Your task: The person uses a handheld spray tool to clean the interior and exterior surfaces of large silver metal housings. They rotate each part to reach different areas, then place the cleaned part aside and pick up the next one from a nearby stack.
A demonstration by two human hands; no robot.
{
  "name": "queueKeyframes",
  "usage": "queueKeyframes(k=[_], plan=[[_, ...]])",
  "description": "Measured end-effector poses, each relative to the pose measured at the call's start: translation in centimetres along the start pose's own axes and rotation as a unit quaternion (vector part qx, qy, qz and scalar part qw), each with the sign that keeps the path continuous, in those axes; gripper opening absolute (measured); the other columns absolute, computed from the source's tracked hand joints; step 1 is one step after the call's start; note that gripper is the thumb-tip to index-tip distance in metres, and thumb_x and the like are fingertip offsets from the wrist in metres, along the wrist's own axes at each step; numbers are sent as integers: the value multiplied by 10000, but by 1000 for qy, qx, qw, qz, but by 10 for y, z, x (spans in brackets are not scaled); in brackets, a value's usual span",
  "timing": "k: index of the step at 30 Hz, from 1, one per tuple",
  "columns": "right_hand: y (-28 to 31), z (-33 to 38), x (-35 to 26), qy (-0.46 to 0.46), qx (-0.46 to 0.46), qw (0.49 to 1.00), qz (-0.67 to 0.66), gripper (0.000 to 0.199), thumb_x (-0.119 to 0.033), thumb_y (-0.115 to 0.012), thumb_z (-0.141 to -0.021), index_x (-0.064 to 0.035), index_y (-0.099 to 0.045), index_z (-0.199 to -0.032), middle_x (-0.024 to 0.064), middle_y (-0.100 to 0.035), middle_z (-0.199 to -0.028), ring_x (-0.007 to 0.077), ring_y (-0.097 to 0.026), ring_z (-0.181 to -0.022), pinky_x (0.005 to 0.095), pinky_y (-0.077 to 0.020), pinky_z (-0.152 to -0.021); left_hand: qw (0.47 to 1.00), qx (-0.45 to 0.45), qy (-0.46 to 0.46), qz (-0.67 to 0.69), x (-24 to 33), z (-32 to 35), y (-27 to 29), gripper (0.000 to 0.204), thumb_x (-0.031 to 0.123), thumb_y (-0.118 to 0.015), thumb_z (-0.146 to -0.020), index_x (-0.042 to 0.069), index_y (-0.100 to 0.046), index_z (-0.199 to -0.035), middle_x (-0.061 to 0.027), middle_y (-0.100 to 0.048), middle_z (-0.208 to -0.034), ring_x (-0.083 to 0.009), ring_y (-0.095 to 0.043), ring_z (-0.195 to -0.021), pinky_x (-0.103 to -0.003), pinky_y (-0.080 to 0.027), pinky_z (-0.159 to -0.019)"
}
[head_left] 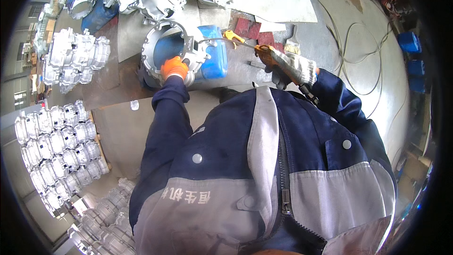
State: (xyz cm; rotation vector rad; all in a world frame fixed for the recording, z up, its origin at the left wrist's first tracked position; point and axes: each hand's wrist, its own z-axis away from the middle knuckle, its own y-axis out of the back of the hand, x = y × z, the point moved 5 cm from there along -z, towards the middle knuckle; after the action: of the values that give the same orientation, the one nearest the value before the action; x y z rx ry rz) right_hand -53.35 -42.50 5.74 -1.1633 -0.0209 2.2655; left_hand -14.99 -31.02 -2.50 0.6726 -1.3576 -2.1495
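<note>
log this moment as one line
left hand: orange-gloved, on silver housing | right hand: gloved, gripping orange tool | brush: beyond right hand

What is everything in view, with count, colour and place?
Round casting: one, silver, at left hand
Other castings: many, silver, top and left
Orange tool: one, orange, in right hand
Yellow piece: one, yellow, by that tool
Blue pieces: count unclear, blue, at round casting and upper left
Bins: three, blue, right edge
Flat pieces: several, dark red, upper middle
Brush: one, pale bristles, beside those
Cord: count unclear, dark, right
Jacket: one, navy and grey, lower middle
Left hand: one, orange glove, on round casting
Right hand: one, white-grey glove, on orange tool
</note>
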Motion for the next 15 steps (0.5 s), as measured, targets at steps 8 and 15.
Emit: queueKeyframes(k=[8,15], plan=[[14,-22,29,90,-15,937,-339,588,-545,-533,-872,-6,-553,-1108,141,-646,-926,199,-625,-609,330,-557,-533,999,-31,-22,15,-2,-11,-13,321,361,-563,-836,149,-647,-1063,-118,-639,-1096,-323,-588,-1034,-384,-456,-882],[18,-40,66,82,-60,857,-505,457,-390,-475,-948,-17,-522,-1209,215,-644,-1003,265,-671,-720,378,-579,-670,998,-15,-56,7,1,-13,-15,321,351,-565,-833,119,-646,-1040,-146,-645,-1054,-339,-595,-1007,-399,-458,-861]])
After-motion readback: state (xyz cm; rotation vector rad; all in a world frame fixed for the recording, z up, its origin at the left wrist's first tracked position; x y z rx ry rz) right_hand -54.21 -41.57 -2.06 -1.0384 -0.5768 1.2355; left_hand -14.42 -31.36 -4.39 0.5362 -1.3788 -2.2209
